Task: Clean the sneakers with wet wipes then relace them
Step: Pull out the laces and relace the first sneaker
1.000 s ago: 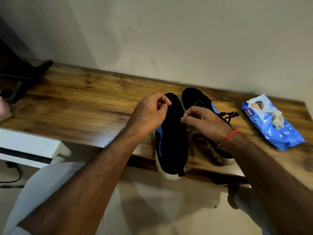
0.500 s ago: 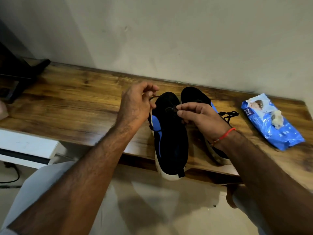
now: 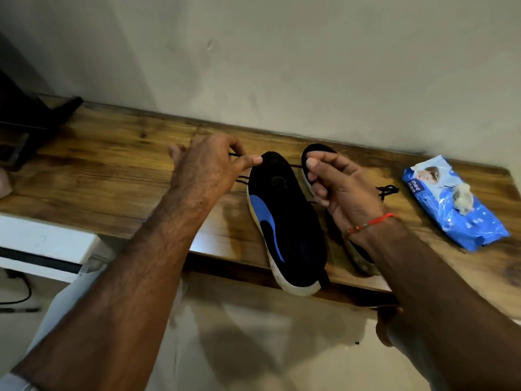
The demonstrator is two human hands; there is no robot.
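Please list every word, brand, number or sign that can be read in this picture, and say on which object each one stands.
"mee mee": white letters on the blue wet wipes pack, near its top left corner.
The rest of the print on the pack is too small and blurred to read.
No readable text shows on the sneakers or the table.

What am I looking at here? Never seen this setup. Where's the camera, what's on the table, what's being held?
No robot: a person's two bare hands, filmed by one wide-angle camera worn on the head, looking forward and down. A wooden table stands against a wall. On it lie two black-and-blue sneakers: the near sneaker, its heel overhanging the edge, and the second sneaker, mostly hidden behind the right hand. A blue wet wipes pack lies to the right. The left hand and right hand each pinch an end of the black lace, pulled out sideways from the near sneaker.
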